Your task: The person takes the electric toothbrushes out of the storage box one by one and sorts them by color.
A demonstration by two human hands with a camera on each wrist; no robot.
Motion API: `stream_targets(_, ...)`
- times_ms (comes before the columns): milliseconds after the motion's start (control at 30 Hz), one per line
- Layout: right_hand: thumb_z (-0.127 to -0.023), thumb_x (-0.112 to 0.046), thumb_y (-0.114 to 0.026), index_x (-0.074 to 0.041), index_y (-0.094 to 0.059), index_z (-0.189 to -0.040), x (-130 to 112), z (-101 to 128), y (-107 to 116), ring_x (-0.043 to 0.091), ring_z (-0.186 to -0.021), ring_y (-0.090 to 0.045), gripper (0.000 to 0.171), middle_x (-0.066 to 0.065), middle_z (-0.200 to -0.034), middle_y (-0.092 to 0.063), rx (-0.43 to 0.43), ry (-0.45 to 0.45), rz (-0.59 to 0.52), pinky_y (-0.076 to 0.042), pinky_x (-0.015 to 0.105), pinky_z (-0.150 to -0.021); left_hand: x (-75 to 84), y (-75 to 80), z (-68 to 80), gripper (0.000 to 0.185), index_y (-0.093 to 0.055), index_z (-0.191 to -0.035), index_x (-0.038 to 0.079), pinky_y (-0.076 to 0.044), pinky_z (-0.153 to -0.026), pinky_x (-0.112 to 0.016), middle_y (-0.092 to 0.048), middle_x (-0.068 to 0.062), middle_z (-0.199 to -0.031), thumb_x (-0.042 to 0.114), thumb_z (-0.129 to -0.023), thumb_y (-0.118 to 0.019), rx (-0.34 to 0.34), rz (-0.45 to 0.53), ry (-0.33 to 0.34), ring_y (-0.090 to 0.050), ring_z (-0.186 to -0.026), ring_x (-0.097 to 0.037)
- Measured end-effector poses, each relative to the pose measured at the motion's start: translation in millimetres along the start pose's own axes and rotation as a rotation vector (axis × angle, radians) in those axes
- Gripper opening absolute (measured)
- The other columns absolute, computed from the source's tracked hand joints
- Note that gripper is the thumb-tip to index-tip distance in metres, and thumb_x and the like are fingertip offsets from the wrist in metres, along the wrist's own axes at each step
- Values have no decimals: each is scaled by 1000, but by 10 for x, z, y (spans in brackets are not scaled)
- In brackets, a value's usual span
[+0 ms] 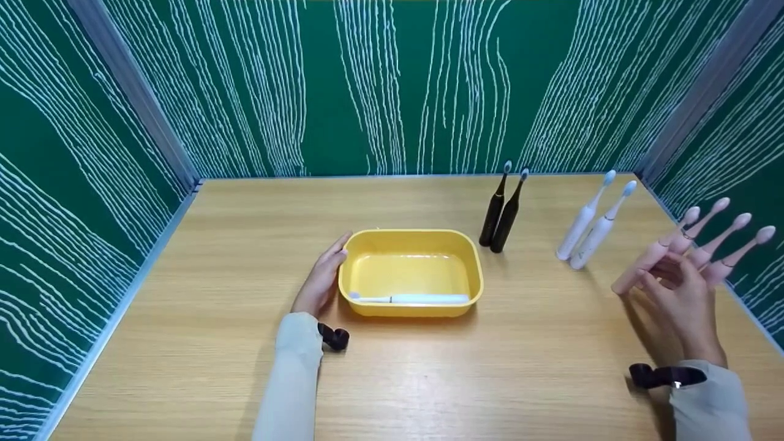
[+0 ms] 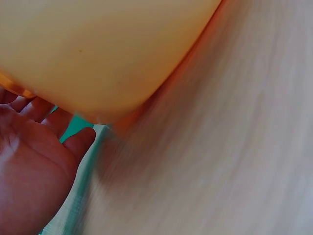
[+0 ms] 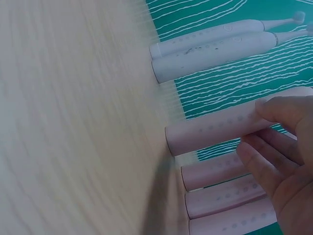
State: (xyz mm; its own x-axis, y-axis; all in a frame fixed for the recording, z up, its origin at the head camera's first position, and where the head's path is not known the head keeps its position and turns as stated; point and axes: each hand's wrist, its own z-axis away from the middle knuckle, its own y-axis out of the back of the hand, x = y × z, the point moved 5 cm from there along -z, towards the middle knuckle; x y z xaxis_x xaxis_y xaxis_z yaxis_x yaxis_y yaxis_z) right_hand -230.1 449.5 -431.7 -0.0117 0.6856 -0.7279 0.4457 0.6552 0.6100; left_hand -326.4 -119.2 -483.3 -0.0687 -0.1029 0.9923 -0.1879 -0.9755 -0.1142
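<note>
My right hand (image 1: 683, 297) pinches a pink electric toothbrush (image 3: 210, 129) by its handle, thumb on one side and fingers on the other. That toothbrush leans, its base close over the table. Three more pink toothbrushes (image 3: 225, 196) stand just beside it, partly hidden by the hand in the head view. On the left, my left hand (image 1: 318, 278) rests along the outer side of a yellow plastic basin (image 1: 411, 310), fingers at its rim. Inside the basin, a white electric toothbrush (image 1: 429, 299) lies along the near wall.
Two black electric toothbrushes (image 1: 506, 217) stand upright right of the basin. Farther right are two white electric toothbrushes (image 1: 593, 242), also upright. The wooden table (image 1: 429, 380) is bordered at the back and sides by green panels (image 1: 422, 79) with white wavy lines.
</note>
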Motion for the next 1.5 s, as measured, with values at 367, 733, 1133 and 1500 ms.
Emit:
stream_targets(367,-93,-30,-60,-13,-43,-143,-23,48,44,-12,-99,-45,55,3,-125,-56,2,-25,4,-39,-3,-86,0,9,-7,50,-31,-151,10,-13,-123,-36,-21,-5,-160,15,-101,-36,15,-14,9,-14,-149,-21)
stream_targets(733,-89,-27,-66,-14,-53,-135,-58,78,97,-10,-94,-51,49,-9,-115,-60,148,-75,-13,-41,-3,-84,25,-17,5,50,-25,-152,8,-13,-123,-38,-16,-8,-162,15,-103,-32,-29,-1,10,-11,-150,-23)
stream_targets(1133,-88,-35,-67,-8,-62,-121,-91,112,178,-11,-89,-51,43,-28,-96,-54,268,-131,-17,-44,4,-89,18,-9,-1,50,-29,-151,7,-15,-123,-37,-20,-8,-161,14,-102,-35,-5,10,-3,-15,-149,-23)
stream_targets(1500,-88,-22,-69,-4,-65,-117,-373,116,166,-12,-85,-54,34,-32,-93,-56,259,28,-52,-40,-3,-80,16,-7,-5,50,-28,-151,8,-16,-122,-39,-20,-9,-161,14,-102,-34,-20,9,-9,-16,-149,-25)
